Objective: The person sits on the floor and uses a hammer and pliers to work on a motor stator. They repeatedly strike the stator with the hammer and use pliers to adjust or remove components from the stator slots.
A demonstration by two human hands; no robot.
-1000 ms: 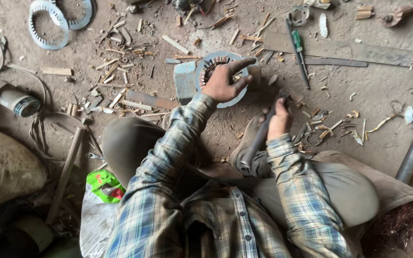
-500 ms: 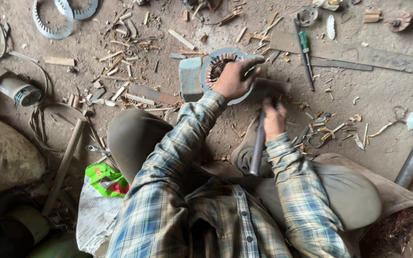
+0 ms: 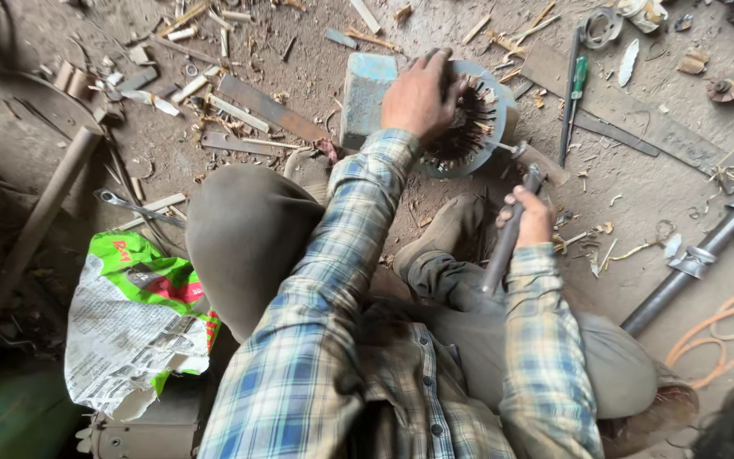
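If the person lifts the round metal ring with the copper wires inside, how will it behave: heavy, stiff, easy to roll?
The motor stator is probably heavy for its size: a thick metal ring packed with wire. The ring looks stiff, but the wire ends sticking out would likely bend. Being round, it may roll if stood on edge; the left hand steadies it.

You sit in a floor-level repair workshop: dirt floor (image 3: pixel 673 195) littered with wood slivers (image 3: pixel 214 93) upper left, screwdriver (image 3: pixel 577 85) and flat metal bars (image 3: pixel 630 119) upper right, steel pipe (image 3: pixel 690 263) at right edge.
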